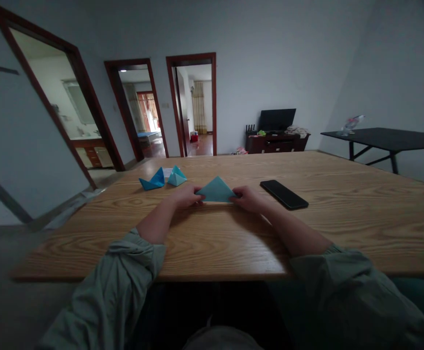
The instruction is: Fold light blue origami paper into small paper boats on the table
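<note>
Pale blue paper folded into a triangle (216,190) lies flat on the wood-grained surface (361,233), near its middle. It looks light, thin and soft, easy to crease or skew and likely to slide on the smooth top, so its two lower corners seem the best places to hold. The left hand (185,196) and right hand (247,199) sit at those corners, fingers (197,191) closed on the paper's edges. Beyond the left hand stand a folded blue paper boat (152,180) and a teal paper pyramid (177,177), a white paper slip (167,171) behind them. A black smartphone (284,194) lies just beside the right hand.
</note>
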The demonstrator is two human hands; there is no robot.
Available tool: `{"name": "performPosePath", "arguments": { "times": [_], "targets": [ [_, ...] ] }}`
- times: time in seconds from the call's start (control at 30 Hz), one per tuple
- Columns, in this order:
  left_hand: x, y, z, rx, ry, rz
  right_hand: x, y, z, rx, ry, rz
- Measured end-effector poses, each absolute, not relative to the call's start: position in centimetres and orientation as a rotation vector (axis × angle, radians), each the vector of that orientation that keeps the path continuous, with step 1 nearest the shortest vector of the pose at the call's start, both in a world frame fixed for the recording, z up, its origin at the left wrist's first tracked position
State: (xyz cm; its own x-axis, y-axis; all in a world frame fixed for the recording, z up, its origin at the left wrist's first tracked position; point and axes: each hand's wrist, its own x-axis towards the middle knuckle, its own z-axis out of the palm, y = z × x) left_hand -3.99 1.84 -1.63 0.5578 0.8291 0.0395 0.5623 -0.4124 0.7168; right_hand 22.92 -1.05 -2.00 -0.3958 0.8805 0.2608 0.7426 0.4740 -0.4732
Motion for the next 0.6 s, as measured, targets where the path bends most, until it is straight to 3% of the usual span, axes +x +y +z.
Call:
{"name": "performPosePath", "arguments": {
  "times": [0.2, 0.6],
  "targets": [
    [-4.2, 0.9, -1.0, 2.399, 1.215, 0.526, 22.4, -1.5, -2.3, -1.388, -2.241, 0.278],
    [-4.0, 1.2, -1.4, 2.435, 1.231, 0.559, 22.7, -1.0, -2.8, -1.271, -2.154, 0.417]
  ]
}}
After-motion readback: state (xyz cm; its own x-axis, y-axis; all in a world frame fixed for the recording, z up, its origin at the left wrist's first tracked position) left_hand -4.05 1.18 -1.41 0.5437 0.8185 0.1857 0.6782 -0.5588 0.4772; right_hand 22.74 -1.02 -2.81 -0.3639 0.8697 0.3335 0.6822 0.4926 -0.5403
